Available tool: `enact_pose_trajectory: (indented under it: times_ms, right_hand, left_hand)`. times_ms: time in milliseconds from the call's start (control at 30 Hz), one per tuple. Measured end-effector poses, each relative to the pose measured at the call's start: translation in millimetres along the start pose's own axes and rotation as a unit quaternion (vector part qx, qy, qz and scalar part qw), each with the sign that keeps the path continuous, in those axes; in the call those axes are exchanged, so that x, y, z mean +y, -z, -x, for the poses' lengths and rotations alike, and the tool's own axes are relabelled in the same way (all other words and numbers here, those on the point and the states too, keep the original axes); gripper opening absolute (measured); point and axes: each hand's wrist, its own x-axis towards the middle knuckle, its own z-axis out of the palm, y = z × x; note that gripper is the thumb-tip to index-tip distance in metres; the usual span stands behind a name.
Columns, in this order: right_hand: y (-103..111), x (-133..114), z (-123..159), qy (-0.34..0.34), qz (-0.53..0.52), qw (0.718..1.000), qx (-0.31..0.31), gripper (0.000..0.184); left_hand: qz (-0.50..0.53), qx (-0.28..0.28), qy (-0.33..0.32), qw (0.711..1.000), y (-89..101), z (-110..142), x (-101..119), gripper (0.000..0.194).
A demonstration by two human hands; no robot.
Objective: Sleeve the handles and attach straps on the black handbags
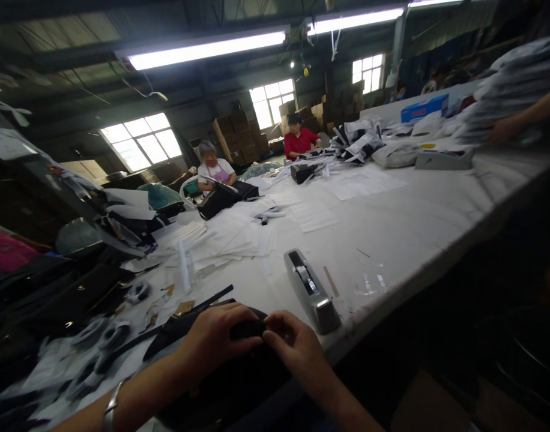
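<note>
A black bag point(230, 390) lies in front of me at the table's near edge, its lower part in deep shadow. My left hand point(212, 336) is closed round a dark raised part of it, thumb below and fingers over the top. Beside it my right hand point(295, 348) pinches the same part with thumb and forefinger, the fingertips of both hands almost meeting. What exactly the right fingertips grip is too dark to make out. A grey tape dispenser point(323, 306) stands just beyond my right hand. A dark strap point(216, 296) stretches out past the bag.
Rolls of wrapped strap point(114, 335) and black bags point(72, 300) lie at the left. White paper sheets point(230, 234) cover the table's middle. Two co-workers sit across the table. At the right, another person's hand point(504, 129) touches a stack of wrapped goods point(522, 84).
</note>
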Motion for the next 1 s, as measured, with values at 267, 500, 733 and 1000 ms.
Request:
enact_pose_trajectory:
  times_ms: [267, 500, 733, 1000]
  right_hand:
    - [1, -4, -9, -0.033, 0.040, 0.999, -0.011, 0.008]
    - [45, 23, 11, -0.049, 0.188, 0.978, 0.073, 0.013]
    - [73, 49, 23, -0.070, 0.185, 0.972, 0.127, 0.016]
    - [71, 54, 27, -0.020, 0.258, 0.952, 0.165, 0.013]
  left_hand:
    - [-0.024, 0.007, 0.005, 1.000, -2.3, 5, 2, 0.021]
    - [-0.013, 0.021, 0.017, 1.000, -5.8, 6, -3, 0.020]
    - [-0.014, 0.018, 0.012, 1.000, -3.7, 7, -2, 0.021]
    - [-0.019, 0.006, 0.021, 1.000, -2.5, 8, -4, 0.022]
